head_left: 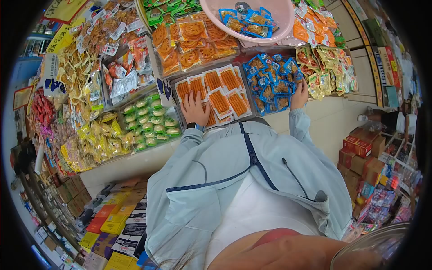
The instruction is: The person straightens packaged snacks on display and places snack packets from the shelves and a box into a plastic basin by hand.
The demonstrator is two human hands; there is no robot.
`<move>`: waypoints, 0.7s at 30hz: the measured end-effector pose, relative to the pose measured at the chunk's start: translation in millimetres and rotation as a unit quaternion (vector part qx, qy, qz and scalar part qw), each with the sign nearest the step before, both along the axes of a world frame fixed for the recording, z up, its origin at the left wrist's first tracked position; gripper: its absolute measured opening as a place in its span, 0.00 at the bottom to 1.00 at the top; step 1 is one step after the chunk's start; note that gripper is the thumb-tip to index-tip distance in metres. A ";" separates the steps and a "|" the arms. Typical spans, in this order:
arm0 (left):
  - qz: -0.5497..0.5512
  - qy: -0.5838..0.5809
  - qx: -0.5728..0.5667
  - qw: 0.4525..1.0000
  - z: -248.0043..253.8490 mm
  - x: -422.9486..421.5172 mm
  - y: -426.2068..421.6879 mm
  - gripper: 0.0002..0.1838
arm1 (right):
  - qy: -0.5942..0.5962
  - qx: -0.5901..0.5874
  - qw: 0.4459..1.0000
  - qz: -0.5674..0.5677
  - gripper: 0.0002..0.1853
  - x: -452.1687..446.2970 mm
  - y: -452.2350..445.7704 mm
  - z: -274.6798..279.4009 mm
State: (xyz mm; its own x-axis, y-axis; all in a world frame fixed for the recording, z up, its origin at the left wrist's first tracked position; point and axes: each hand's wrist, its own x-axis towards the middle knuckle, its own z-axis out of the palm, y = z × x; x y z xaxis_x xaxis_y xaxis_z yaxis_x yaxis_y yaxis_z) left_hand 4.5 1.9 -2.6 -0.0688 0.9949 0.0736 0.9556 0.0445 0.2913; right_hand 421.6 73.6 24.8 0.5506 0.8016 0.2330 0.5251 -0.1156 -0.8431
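My left hand [194, 109] lies with fingers spread on the left part of a tray of flat clear packets of orange snack strips [219, 101]. Its fingertips touch the packets there. At the right edge of the neighbouring tray of small blue-edged snack packets [271, 87], my right hand [299, 97] is closed on one blue snack packet [293, 72], which is raised at the tray's upper right corner. Part of that packet is hidden behind the fingers.
A pink plastic basket [283, 22] holding similar blue packets stands beyond the trays. Orange sliced snacks [193, 31], green-and-white packets [150, 118] and yellow packets [101, 137] lie to the left. Gold packets [330, 67] lie right. Cardboard boxes [360, 148] stand on the floor at right.
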 end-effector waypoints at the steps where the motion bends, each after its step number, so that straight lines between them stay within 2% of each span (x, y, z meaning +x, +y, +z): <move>1: 0.001 -0.002 0.004 1.000 0.7 0.1 -0.4 0.34 | 0.025 0.052 0.998 -0.001 0.20 -6.3 13.8 8.9; 2: 0.001 -0.003 0.007 1.000 1.1 -0.1 -1.8 0.34 | 0.051 0.102 0.993 -0.003 0.20 -13.5 24.3 18.6; 4: 0.001 -0.004 0.013 1.000 1.8 -0.1 -1.6 0.34 | 0.179 0.115 0.977 0.010 0.20 -57.2 44.3 85.9; 6: 0.000 -0.004 0.014 1.000 1.3 0.2 -3.7 0.34 | 0.160 0.190 0.966 0.069 0.19 -76.8 75.5 111.7; 8: 0.000 -0.002 0.014 1.000 0.9 0.2 -1.4 0.34 | 0.082 0.249 0.960 0.098 0.18 -95.1 111.1 124.6; 10: 0.001 0.000 0.014 1.000 1.1 0.4 0.0 0.34 | 0.018 0.180 0.967 0.178 0.17 -116.1 129.1 150.8; 13: 0.000 0.004 0.011 1.000 0.6 0.8 -1.5 0.34 | -0.159 0.178 0.929 0.282 0.17 -133.0 136.4 144.9; 14: -0.001 0.005 0.008 1.000 0.0 0.0 -1.4 0.34 | -0.152 0.191 0.928 0.282 0.18 -134.8 132.1 138.0; 17: 0.000 0.001 0.003 1.000 -0.9 0.0 -2.1 0.34 | -0.164 0.183 0.945 0.216 0.18 -121.7 94.8 113.5; 21: -0.001 0.004 0.002 1.000 1.7 0.1 -0.7 0.34 | -0.176 0.080 0.976 0.102 0.25 -61.6 38.3 42.6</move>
